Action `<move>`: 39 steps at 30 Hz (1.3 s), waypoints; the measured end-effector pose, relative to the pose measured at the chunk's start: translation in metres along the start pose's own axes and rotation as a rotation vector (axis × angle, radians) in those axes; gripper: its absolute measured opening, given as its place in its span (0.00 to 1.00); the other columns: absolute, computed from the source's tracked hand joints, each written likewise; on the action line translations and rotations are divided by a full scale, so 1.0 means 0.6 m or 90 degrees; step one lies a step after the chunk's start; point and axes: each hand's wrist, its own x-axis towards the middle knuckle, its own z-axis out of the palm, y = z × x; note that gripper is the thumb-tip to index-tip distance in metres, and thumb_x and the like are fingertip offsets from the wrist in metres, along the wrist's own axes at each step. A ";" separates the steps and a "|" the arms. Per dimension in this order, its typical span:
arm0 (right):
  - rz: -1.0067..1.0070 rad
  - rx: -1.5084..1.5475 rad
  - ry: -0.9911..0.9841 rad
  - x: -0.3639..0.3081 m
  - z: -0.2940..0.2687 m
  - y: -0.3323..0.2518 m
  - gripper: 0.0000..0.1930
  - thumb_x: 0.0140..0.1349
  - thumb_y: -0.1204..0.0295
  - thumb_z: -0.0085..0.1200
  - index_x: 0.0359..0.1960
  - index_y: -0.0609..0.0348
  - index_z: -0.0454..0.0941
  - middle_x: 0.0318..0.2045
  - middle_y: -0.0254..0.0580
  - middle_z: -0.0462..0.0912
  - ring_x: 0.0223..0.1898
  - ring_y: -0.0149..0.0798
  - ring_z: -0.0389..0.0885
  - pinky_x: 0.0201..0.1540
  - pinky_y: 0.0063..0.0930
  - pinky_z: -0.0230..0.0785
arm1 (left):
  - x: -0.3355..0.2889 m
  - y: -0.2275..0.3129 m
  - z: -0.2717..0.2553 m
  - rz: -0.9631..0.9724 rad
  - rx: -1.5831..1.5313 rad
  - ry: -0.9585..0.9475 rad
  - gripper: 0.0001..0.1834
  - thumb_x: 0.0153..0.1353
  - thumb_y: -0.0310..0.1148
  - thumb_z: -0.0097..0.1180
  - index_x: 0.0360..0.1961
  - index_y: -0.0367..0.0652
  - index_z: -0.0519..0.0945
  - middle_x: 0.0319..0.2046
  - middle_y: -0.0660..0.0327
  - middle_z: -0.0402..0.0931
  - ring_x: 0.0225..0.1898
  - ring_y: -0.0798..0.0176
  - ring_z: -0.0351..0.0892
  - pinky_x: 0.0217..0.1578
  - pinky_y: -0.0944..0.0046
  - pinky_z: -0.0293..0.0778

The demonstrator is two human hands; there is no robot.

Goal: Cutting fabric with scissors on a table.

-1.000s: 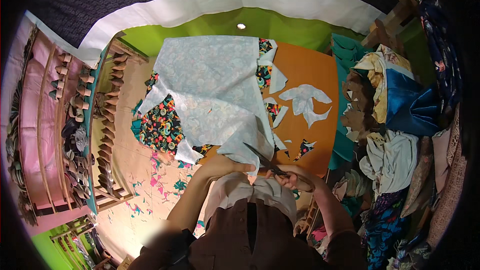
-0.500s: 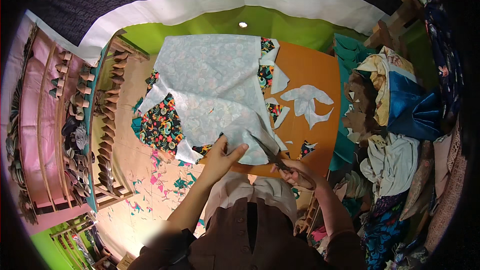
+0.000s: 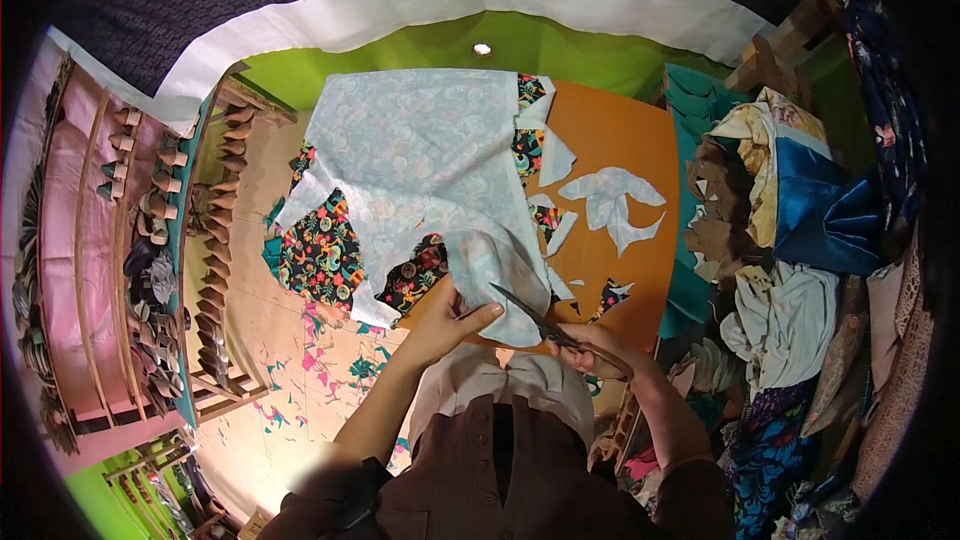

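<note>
A large cloth [image 3: 420, 125], pale on its back and dark with a colourful floral print on its face, spreads over the orange table. Its near part is lifted and folded over beside my left hand [image 3: 446, 322], which pinches the edge between thumb and fingers. My right hand [image 3: 592, 348] is closed around the handles of dark scissors [image 3: 528, 312]. Their blades point up and left across the pale lifted fold, close to my left thumb. Whether the blades are parted is hard to make out.
Curved pale cut pieces [image 3: 612, 202] and small printed scraps [image 3: 608, 298] lie on the orange table [image 3: 620, 130]. Racks of shoe forms [image 3: 215, 270] stand at left. Piled fabrics [image 3: 790, 325] crowd the right. Pink and green scraps [image 3: 315, 365] litter the floor.
The lifted fold has turned back further, showing more dark print beside my left hand. My left hand has shifted slightly right and down; the scissors' tips have moved left and a little down.
</note>
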 end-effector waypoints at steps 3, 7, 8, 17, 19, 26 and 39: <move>0.019 0.001 0.014 0.003 0.002 -0.001 0.20 0.59 0.53 0.42 0.33 0.61 0.64 0.17 0.22 0.60 0.15 0.15 0.56 0.15 0.06 0.48 | 0.002 -0.004 -0.008 -0.015 0.010 -0.023 0.26 0.51 0.31 0.58 0.49 0.38 0.61 0.39 0.63 0.67 0.41 0.71 0.67 0.42 0.71 0.65; 0.087 0.120 0.054 0.008 0.023 -0.010 0.11 0.62 0.64 0.34 0.35 0.57 0.66 0.19 0.24 0.61 0.19 0.18 0.56 0.21 0.09 0.48 | -0.001 0.016 0.001 -0.066 0.045 -0.103 0.28 0.51 0.30 0.57 0.51 0.40 0.59 0.41 0.63 0.66 0.43 0.71 0.66 0.43 0.71 0.65; 0.087 0.120 0.053 0.008 0.027 -0.009 0.11 0.62 0.64 0.34 0.35 0.57 0.66 0.19 0.24 0.61 0.19 0.18 0.56 0.21 0.09 0.48 | -0.002 0.016 0.006 -0.062 0.020 -0.088 0.29 0.51 0.29 0.58 0.52 0.41 0.58 0.41 0.63 0.66 0.43 0.71 0.66 0.43 0.70 0.65; -0.105 -0.128 0.057 0.013 0.029 0.008 0.09 0.62 0.68 0.35 0.35 0.58 0.67 0.21 0.23 0.60 0.21 0.19 0.55 0.23 0.08 0.51 | 0.001 0.006 -0.012 -0.087 0.052 -0.031 0.35 0.43 0.29 0.64 0.52 0.39 0.59 0.43 0.60 0.67 0.45 0.66 0.66 0.46 0.66 0.63; -0.009 0.068 0.039 0.013 0.024 0.002 0.10 0.62 0.66 0.36 0.32 0.59 0.68 0.20 0.23 0.59 0.21 0.18 0.56 0.24 0.09 0.52 | 0.002 0.006 -0.012 -0.079 0.050 -0.033 0.35 0.43 0.30 0.64 0.52 0.38 0.59 0.43 0.60 0.67 0.45 0.66 0.66 0.46 0.66 0.64; 0.045 0.064 0.070 0.010 0.031 -0.002 0.14 0.64 0.63 0.33 0.33 0.60 0.67 0.19 0.23 0.60 0.21 0.17 0.56 0.23 0.09 0.52 | -0.001 0.012 0.000 -0.031 0.057 -0.109 0.35 0.46 0.31 0.62 0.52 0.40 0.56 0.41 0.62 0.66 0.43 0.69 0.66 0.44 0.69 0.64; -0.138 -0.105 0.069 0.017 0.046 0.005 0.36 0.46 0.34 0.41 0.34 0.60 0.65 0.21 0.24 0.58 0.22 0.21 0.55 0.23 0.14 0.49 | 0.004 0.011 0.004 -0.022 0.000 -0.088 0.38 0.45 0.27 0.62 0.54 0.41 0.53 0.45 0.62 0.62 0.47 0.70 0.63 0.47 0.68 0.62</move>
